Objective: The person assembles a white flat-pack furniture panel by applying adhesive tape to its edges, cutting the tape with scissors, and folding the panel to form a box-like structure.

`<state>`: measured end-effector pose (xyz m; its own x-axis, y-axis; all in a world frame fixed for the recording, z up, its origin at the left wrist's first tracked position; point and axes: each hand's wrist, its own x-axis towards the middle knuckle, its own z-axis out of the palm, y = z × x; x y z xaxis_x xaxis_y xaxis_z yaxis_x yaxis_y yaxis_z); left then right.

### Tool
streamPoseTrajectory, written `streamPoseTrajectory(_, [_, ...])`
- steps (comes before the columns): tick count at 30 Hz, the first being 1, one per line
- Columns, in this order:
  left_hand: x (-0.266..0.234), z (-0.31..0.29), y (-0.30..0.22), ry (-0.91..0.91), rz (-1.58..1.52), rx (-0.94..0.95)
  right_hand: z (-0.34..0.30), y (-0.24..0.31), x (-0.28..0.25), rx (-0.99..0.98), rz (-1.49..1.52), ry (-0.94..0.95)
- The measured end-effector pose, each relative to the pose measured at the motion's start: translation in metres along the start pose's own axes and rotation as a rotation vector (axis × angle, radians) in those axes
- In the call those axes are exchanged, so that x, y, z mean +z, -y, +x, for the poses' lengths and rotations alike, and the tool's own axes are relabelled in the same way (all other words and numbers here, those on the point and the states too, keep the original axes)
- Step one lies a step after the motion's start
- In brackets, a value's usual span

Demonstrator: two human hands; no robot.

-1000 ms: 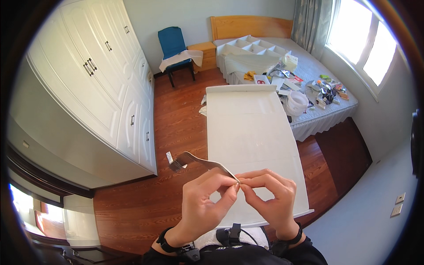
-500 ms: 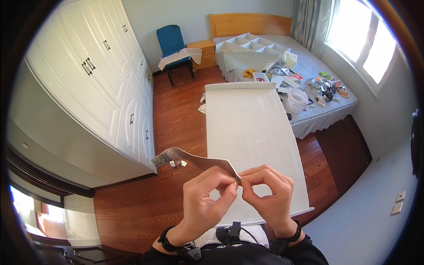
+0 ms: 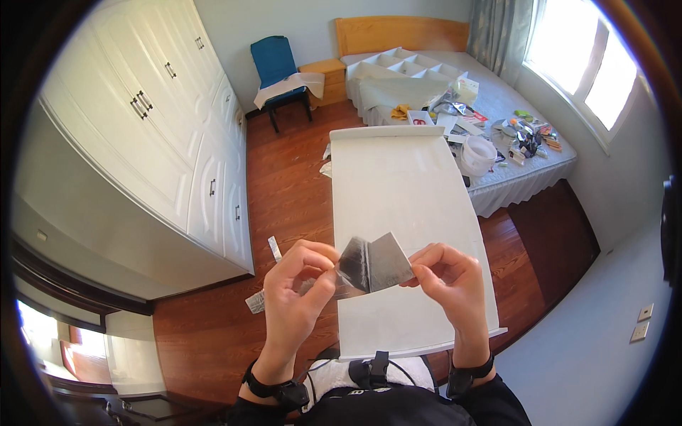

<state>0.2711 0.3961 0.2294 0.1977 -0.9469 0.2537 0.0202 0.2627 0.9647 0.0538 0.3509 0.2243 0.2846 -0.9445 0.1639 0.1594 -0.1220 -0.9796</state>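
Note:
Between my hands is a flexible silvery-grey strip [image 3: 390, 264], with a glossy, partly see-through film [image 3: 353, 265] along its left part, parted from the grey face at a crease. My left hand [image 3: 302, 284] pinches the film's left edge between thumb and fingers. At the strip's right edge, my right hand [image 3: 450, 280] is closed in a pinch. More of the strip seems to pass behind my left hand; a crinkled silvery end [image 3: 255, 303] shows to its left. Both hands are above the near end of a long white panel [image 3: 408, 206].
A bed [image 3: 490, 186] at the far right carries a white bucket [image 3: 477, 155], a white compartment frame [image 3: 401, 64] and scattered small items. White wardrobes [image 3: 142, 135] line the left. A blue chair [image 3: 273, 60] stands at the back beside a wooden nightstand [image 3: 328, 71].
My hands have moved apart from a shared pinch. The strip has turned so its grey face and glossy film show between them, and its long left part has dropped behind my left hand.

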Motion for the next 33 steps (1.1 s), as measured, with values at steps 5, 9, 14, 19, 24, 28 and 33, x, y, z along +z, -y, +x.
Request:
streamPoseTrajectory(5, [-0.002, 0.0, 0.012, -0.063, -0.109, -0.08, 0.007, -0.016, -0.011, 0.084, 0.238, 0.024])
streamPoseTrajectory(9, [-0.012, 0.008, 0.016, -0.187, 0.169, -0.01, 0.005, -0.02, -0.016, 0.103, 0.168, -0.139])
streamPoseTrajectory(14, [0.013, -0.005, 0.008, 0.016, 0.401, 0.305, 0.005, -0.027, 0.003, 0.091, 0.069, -0.118])
streamPoseTrajectory(19, [0.039, 0.001, 0.009, 0.121, 0.562, 0.445, 0.004, -0.029, 0.013, 0.107, 0.138, -0.047])
streamPoseTrajectory(24, [0.04, 0.001, 0.014, 0.147, 0.496, 0.362, 0.002, -0.033, 0.01, 0.094, 0.147, -0.018])
streamPoseTrajectory(28, [0.04, 0.0, 0.015, 0.117, 0.505, 0.27, 0.0, -0.031, 0.012, 0.037, 0.064, -0.004])
streamPoseTrajectory(33, [0.036, 0.003, 0.014, 0.123, 0.538, 0.314, -0.003, -0.022, 0.02, -0.085, -0.118, -0.019])
